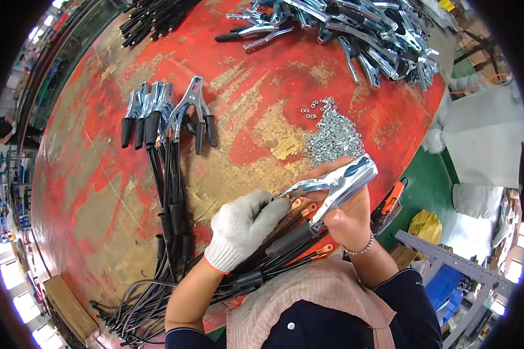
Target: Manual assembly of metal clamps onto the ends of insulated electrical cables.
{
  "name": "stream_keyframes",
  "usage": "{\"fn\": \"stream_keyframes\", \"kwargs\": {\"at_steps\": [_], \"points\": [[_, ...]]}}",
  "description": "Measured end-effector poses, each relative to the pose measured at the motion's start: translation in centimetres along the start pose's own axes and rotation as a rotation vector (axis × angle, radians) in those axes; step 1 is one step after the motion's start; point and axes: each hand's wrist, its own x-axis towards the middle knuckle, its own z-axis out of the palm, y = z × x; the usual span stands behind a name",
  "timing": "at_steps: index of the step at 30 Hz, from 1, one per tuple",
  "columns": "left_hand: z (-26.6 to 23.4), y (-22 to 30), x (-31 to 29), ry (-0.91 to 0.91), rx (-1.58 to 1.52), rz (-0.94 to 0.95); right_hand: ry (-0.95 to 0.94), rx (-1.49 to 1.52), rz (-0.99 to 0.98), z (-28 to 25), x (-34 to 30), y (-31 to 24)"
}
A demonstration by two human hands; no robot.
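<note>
A silver spring clamp (350,181) is held up over the near side of the red, worn table, its jaws pointing up and right. My bare right hand (353,224), with a beaded bracelet at the wrist, is closed around it. My left hand (236,227), in a white knit glove, pinches at the clamp's upper handle end; its fingertips partly hide what they grip. Black cables with copper lugs (325,250) lie just below and between the hands. One black sleeve (291,239) covers the clamp's lower handle.
A heap of small metal nuts (335,136) lies beyond my right hand. Many loose clamps (367,35) pile up at the far right. Clamps on cables (189,104) lie at left, near black cable pieces (154,20). An orange-and-black tool (392,198) is by the table's right edge.
</note>
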Motion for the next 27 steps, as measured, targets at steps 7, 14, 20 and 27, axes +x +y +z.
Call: {"fn": "stream_keyframes", "kwargs": {"at_steps": [7, 14, 20, 27], "points": [[0.1, -0.2, 0.0, 0.008, -0.047, 0.000, -0.016, -0.008, 0.022, 0.3, 0.0, -0.2], [-0.2, 0.1, 0.2, -0.060, 0.000, 0.017, -0.038, 0.011, 0.001, -0.8, -0.4, 0.4], [-0.3, 0.9, 1.0, 0.010, 0.205, 0.419, -0.114, 0.027, 0.031, -1.3, 0.3, -0.5], [0.1, -1.3, 2.3, -0.032, -0.801, -0.069, 0.105, -1.137, -0.312, -8.3, 9.5, -3.2]]}}
